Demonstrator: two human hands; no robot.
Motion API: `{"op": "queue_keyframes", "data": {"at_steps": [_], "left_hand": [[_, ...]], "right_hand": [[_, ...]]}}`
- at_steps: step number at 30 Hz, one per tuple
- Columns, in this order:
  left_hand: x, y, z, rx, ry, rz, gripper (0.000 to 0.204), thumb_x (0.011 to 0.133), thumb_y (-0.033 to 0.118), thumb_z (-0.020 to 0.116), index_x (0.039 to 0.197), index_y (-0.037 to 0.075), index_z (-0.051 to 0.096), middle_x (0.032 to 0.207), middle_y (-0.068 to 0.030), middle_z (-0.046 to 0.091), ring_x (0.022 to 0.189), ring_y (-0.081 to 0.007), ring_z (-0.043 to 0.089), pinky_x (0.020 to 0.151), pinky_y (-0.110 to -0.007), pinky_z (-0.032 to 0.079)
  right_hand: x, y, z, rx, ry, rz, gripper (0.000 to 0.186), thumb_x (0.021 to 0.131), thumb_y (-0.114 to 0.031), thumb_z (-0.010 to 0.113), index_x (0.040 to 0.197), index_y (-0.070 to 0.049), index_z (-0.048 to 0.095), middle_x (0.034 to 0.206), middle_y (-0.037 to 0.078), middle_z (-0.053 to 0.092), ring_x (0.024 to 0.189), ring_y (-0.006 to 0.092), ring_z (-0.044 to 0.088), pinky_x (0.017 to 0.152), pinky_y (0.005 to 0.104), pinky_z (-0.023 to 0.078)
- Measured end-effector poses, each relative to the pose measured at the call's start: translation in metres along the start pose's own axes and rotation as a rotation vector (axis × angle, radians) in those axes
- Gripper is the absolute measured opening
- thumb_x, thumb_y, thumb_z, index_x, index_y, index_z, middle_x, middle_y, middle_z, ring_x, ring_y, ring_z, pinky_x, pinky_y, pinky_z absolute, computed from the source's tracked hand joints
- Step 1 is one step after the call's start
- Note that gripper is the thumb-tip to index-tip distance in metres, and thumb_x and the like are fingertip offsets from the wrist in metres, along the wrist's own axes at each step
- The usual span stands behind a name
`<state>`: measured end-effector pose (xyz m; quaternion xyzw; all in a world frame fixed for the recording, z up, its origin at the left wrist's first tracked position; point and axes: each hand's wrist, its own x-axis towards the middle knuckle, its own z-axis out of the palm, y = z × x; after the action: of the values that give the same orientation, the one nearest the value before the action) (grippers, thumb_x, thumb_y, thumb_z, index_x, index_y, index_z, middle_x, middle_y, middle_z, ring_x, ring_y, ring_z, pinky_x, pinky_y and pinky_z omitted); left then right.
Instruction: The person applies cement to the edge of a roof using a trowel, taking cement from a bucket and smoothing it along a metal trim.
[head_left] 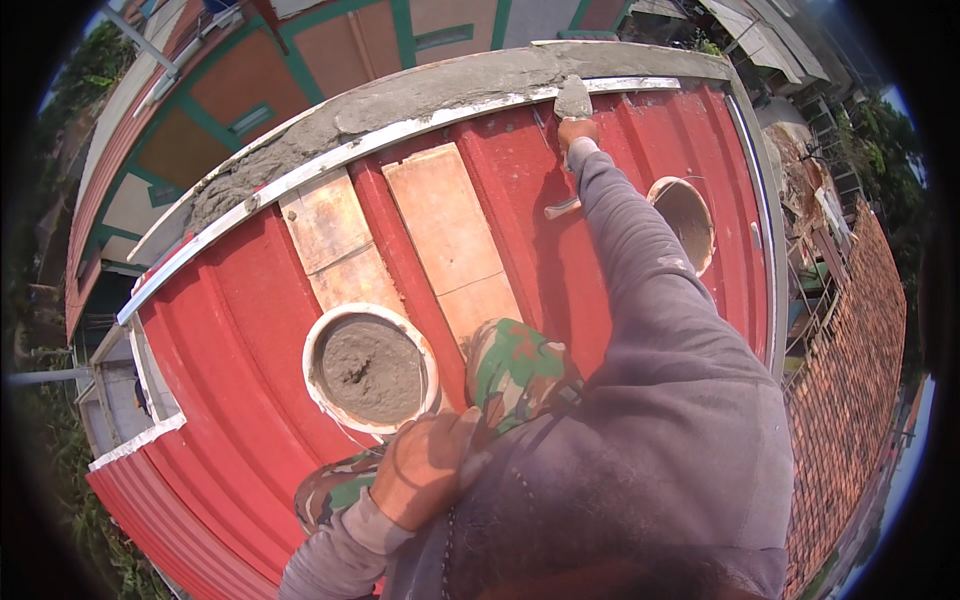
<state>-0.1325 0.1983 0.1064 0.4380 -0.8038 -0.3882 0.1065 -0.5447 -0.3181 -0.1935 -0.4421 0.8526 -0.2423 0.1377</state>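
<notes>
While bent over a ribbed red roof [240,310], see at left a pale-rimmed bucket [432,365] filled with grey mortar [368,372]. Just beside the near rim, rest the left hand [425,465] back-up by the camouflage trousers [512,370]; cannot tell whether clenched or loose, with fingertips unclear. Farther right, grasp at arm's length a mortar-smeared trowel [573,98] in the right hand [578,132], with fingers wrapped around the handle and the blade over the white strip [400,133], by the mortar-topped ledge [430,95]. Just right of that forearm, see a second bucket [709,235].
</notes>
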Motion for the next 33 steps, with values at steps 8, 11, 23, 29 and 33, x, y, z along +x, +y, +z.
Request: {"op": "queue_keyframes", "data": {"at_steps": [8,11,23,29,33], "left_hand": [[0.001,-0.002,0.004,0.061,0.007,0.009,0.056,0.089,0.019,0.08,0.137,-0.001,0.06,0.105,-0.0204,0.067,0.101,-0.042,0.068,0.089,-0.051,0.056],[0.001,-0.005,0.008,0.041,0.058,0.076,0.058,0.089,0.019,0.08,0.139,-0.001,0.06,0.103,-0.0193,0.067,0.1,-0.0416,0.068,0.089,-0.051,0.056],[0.011,-0.003,0.007,0.087,-0.051,-0.113,0.051,0.088,0.029,0.083,0.129,0.001,0.068,0.103,-0.0182,0.07,0.097,-0.0374,0.07,0.084,-0.048,0.057],[0.001,0.0,0.003,0.106,-0.029,-0.147,0.055,0.094,0.038,0.078,0.133,0.001,0.068,0.104,-0.0182,0.07,0.101,-0.0371,0.07,0.089,-0.048,0.056],[0.001,-0.002,0.008,0.11,-0.025,-0.123,0.056,0.096,0.039,0.076,0.134,-0.001,0.068,0.105,-0.0184,0.071,0.103,-0.0373,0.07,0.092,-0.048,0.055]], "right_hand": [[-0.115,-0.075,0.001,0.333,-0.128,0.052,0.041,0.098,-0.032,0.072,0.12,0.002,0.076,0.125,0.028,0.075,0.12,0.0446,0.072,0.102,0.0499,0.058],[-0.146,-0.097,0.012,0.317,-0.064,-0.044,0.037,0.099,-0.031,0.069,0.113,0.002,0.077,0.112,0.029,0.077,0.111,0.0446,0.075,0.097,0.0497,0.058],[-0.235,-0.22,0.068,0.505,-0.237,-0.506,0.04,0.101,-0.031,0.073,0.121,0.003,0.073,0.098,0.024,0.078,0.091,0.0377,0.078,0.081,0.0473,0.06],[-0.237,-0.255,0.002,0.025,-0.149,-0.748,0.045,0.103,-0.04,0.066,0.134,-0.008,0.07,0.129,0.023,0.07,0.121,0.0444,0.069,0.104,0.054,0.055],[-0.199,-0.254,0.002,-0.172,-0.094,-0.767,0.041,0.103,-0.038,0.065,0.127,-0.006,0.073,0.125,0.023,0.073,0.119,0.043,0.071,0.103,0.0535,0.056]]}}
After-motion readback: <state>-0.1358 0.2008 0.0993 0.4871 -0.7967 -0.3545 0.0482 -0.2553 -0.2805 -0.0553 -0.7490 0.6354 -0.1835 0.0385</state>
